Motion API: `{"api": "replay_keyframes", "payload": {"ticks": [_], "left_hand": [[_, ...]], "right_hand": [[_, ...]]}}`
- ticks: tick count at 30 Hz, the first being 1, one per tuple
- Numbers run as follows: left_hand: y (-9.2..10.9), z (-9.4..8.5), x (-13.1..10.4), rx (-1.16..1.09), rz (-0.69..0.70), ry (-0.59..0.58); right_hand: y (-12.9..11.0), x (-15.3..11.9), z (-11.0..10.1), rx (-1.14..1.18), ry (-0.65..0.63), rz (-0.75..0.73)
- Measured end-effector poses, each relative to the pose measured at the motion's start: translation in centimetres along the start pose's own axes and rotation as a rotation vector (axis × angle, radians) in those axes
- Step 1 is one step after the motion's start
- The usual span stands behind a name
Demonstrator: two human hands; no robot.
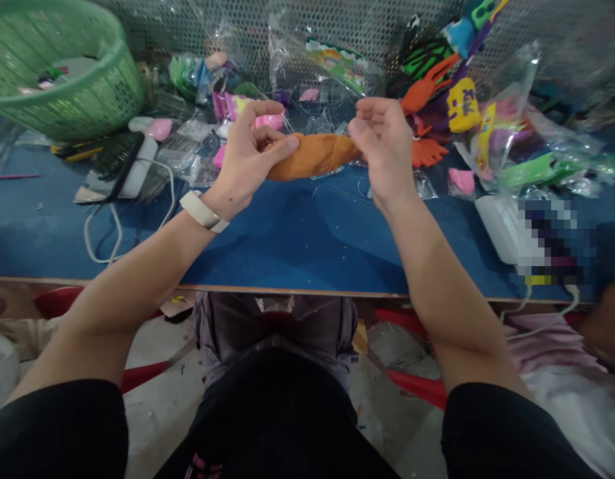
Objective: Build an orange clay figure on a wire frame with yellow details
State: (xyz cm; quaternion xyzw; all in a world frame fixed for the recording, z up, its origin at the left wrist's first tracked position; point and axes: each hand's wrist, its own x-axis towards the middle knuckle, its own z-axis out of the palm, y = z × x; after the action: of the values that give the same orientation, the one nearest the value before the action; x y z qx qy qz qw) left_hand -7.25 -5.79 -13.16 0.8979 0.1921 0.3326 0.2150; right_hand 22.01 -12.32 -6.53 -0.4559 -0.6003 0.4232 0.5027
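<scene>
A long orange-brown lump of modelling clay (317,156) is held level above the blue table, its surface creased. My left hand (252,150) is closed on its left end, thumb pressed on top and the other fingers behind. At the right end, my right hand (381,143) pinches the clay between thumb and curled fingers; its fingertips are partly hidden. Just right of that hand lie orange clay crab-like figures (427,150) and a yellow clay piece (461,105) with dark marks. Behind the lump are a small pink piece (310,95) and clear plastic wrapping.
A green plastic basket (132,80) stands at the back left, with a phone (122,169) and white cable before it. Plastic bags and coloured clay line the perforated metal panel (182,26). A white box-like device (496,226) with cables sits at the right. The table's front edge (297,290) is near my lap.
</scene>
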Motion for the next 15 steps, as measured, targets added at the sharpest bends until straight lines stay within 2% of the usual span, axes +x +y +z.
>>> {"api": "replay_keyframes", "payload": {"ticks": [2,4,6,8,11,15], "left_hand": [[1.0,-0.1,0.3,-0.076,-0.037,-0.013],[2.7,-0.2,1.0,-0.237,-0.142,0.101],[4.6,-0.1,1.9,-0.447,-0.283,0.287],[6.1,0.0,2.5,-0.614,-0.365,0.389],[7.0,0.1,2.8,-0.706,-0.404,0.419],[6.8,0.2,2.6,-0.697,-0.417,0.404]], "right_hand": [[-0.6,-0.3,-0.1,-0.176,0.004,-0.208],[-0.7,-0.4,-0.1,-0.277,-0.064,-0.299],[-0.6,-0.3,-0.1,-0.303,-0.132,-0.256],[-0.4,-0.1,-0.3,-0.306,-0.164,-0.205],[-0.4,-0.1,-0.5,-0.276,-0.213,-0.161],[-0.5,-0.2,-0.6,-0.233,-0.234,-0.122]]}}
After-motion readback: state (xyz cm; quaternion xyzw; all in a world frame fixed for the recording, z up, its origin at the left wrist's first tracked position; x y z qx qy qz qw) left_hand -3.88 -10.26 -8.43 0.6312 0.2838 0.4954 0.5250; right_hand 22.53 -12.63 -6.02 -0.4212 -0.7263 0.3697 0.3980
